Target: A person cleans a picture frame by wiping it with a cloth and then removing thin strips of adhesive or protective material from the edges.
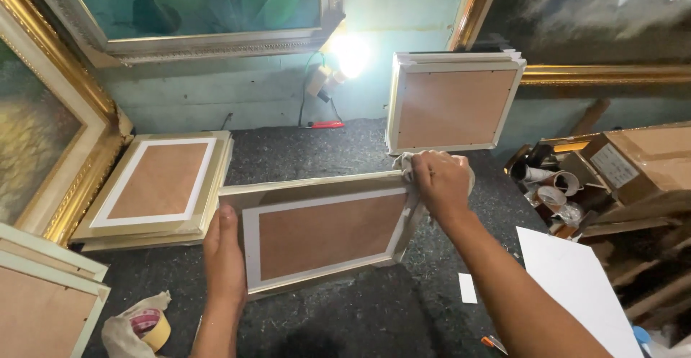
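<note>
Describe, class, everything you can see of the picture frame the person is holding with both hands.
The picture frame is rectangular and shown from the back: a brown board, seemingly hardboard, bordered by white tape inside a pale gold moulding. It sits tilted, propped above the dark speckled worktop, long side running left to right. The left hand grips its left edge, thumb on the back. The right hand presses a pale cloth against its upper right corner. It looks intact.

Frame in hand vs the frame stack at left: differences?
The held frame is single, gripped by the left hand and right hand, which also holds a cloth; the left stack lies untouched, several frames deep. Both show brown backing, white border, gold edges.
</note>
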